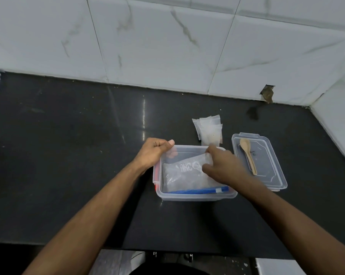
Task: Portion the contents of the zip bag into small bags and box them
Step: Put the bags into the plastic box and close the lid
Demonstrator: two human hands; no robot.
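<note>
While the big zip bag (184, 174) lies flat inside the clear box (195, 194), the job looks like it is only at the start. The zip bag looks full, and its blue zip strip (199, 190) runs along the near side of the box. I cannot tell if the strip is open or closed. The small bags (208, 129) sit in a little pile on the black desk (68, 155), just behind the box. They look flat and mostly empty, but I cannot be sure. The lid (267, 171) lies on the desk to the right of the box, and a small spoon (247, 153) rests on top of it.

So I think the scooping, the filling of the small bags and the boxing are all left to do.

The left hand (152, 152) is at the far left corner of the box, and its fingers (170, 143) curl and pinch the rim there. The right hand (221, 165) reaches into the box, and its fingers (212, 150) press together on the far right end of the zip bag, touching it. That end looks a bit raised, so I think the hand is about to lift the bag out.
</note>
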